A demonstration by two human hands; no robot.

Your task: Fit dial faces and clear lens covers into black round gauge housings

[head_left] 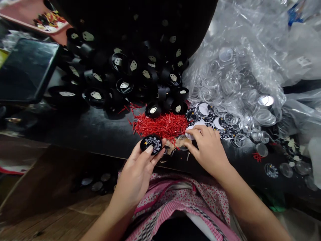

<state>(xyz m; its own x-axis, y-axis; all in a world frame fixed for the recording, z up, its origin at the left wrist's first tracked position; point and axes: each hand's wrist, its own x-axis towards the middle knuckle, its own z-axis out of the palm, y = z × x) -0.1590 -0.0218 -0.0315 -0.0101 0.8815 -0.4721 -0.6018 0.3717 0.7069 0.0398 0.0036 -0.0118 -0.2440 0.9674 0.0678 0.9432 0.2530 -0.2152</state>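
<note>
My left hand (136, 172) holds a round gauge (151, 145) with its black dial, white numbers and an orange mark facing up, the thumb resting on the dial face. My right hand (207, 145) reaches down at the table with thumb and forefinger apart. Its forefinger touches or hovers just over a white disc (190, 134); which of these I cannot tell. Close to the thumb lies a clear round cover (184, 142). Between and beyond both hands spreads a heap of small red pointers (162, 125). Loose black dial plates (192, 116) lie behind my right hand.
Several black round housings (124, 86) with pale plates inside are piled at the back. Clear covers (225, 83) spill from a plastic bag (240, 26) at the right. A dark tray (27, 70) stands left, before a pink basket (22, 16). The table's front edge (100, 153) runs below my hands.
</note>
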